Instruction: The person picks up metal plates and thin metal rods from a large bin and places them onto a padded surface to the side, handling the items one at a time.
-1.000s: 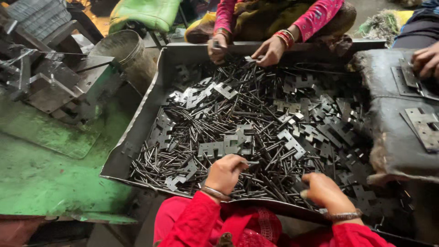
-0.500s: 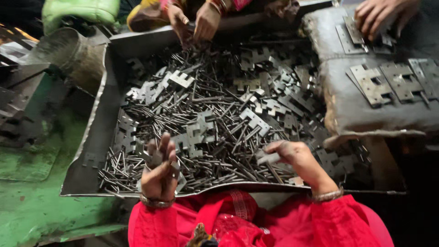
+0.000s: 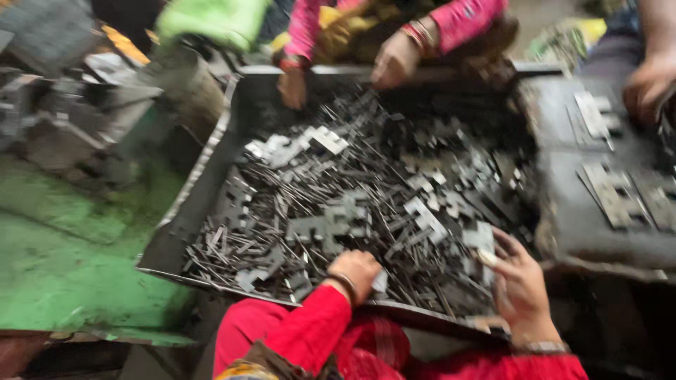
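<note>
Metal pieces (image 3: 366,204), flat and grey with notched shapes, lie mixed with thin pins in a big heap inside a wide metal tray (image 3: 211,176). The heap fills most of the tray, from the near edge to the far wall.

At the near edge, the person in red sleeves has both hands in the pile. The left hand (image 3: 355,271) is curled into a loose fist and pushed down among the pins and pieces near the middle of the near edge. The picture is too blurry to tell what its fingers hold. The right hand (image 3: 517,281) is further right, with fingers bent around 1 small flat metal piece (image 3: 482,239), pinched at the top of the hand.

At the far side, another person in pink sleeves reaches into the tray with 2 hands (image 3: 394,60). At the far right, a third person's hand (image 3: 644,84) rests by a dark padded block (image 3: 563,190). Several flat metal plates (image 3: 616,197) lie on that block, just right of the tray.

Left of the tray is a green surface (image 3: 63,267), with a round metal bucket (image 3: 186,84) at the far left corner of the tray.
</note>
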